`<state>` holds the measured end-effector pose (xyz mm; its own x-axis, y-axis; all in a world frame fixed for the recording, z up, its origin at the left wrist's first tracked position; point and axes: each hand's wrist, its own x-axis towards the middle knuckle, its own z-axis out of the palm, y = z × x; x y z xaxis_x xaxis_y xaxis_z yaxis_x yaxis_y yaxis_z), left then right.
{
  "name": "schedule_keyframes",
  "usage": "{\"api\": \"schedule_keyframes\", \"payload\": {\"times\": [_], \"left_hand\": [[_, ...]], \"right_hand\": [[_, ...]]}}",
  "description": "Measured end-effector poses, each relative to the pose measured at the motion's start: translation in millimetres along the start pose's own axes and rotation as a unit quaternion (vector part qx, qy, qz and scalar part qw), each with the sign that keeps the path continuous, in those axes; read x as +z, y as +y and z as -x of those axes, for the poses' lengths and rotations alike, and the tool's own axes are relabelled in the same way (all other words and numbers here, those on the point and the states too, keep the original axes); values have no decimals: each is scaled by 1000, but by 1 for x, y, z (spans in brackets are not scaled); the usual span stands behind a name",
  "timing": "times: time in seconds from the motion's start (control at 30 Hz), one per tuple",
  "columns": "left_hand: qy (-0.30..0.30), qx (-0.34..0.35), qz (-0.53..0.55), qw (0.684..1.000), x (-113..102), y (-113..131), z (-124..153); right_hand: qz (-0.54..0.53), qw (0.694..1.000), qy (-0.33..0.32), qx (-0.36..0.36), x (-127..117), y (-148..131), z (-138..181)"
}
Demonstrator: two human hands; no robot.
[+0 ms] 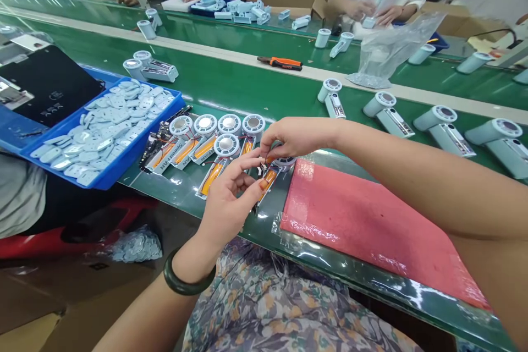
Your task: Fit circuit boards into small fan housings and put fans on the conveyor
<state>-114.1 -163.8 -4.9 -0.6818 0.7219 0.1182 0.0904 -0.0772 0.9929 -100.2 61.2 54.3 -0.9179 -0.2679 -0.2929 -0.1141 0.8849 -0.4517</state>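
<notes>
Fan module (269, 179) between left hand (229, 198) and right hand (299, 137), beside mat (371, 231)

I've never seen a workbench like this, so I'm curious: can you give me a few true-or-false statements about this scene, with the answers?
1. The left hand wears a dark green bangle. True.
2. The blue tray holds orange-handled pliers. False: it holds pale blue flat parts; the pliers lie on the green belt.
3. The right hand rests flat on the pink sheet. False: it is raised above the belt, beside the sheet.
4. Both hands are at a wired part with an orange strip. True.
</notes>
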Motion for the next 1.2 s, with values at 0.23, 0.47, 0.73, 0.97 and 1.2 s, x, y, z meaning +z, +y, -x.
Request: {"api": "schedule_keyframes", "payload": {"times": [0.23,0.47,0.73,0.97,1.2], "left_hand": [[-19,-22,-91,995,1,-12,9],[-86,122,-243,958,14,-6,17],[-92,166,-259,947,-8,-6,47],[50,-59,-34,996,-28,-19,48],[54,-140,107,983,-14,-9,17]], "right_hand": [[-61,998,-3,28,6,6,2],[53,998,31,23,13,-22,-3],[255,954,155,36,70,-59,16],[146,921,361,-13,111,-17,31],[43,924,379,9,112,0,37]]}}
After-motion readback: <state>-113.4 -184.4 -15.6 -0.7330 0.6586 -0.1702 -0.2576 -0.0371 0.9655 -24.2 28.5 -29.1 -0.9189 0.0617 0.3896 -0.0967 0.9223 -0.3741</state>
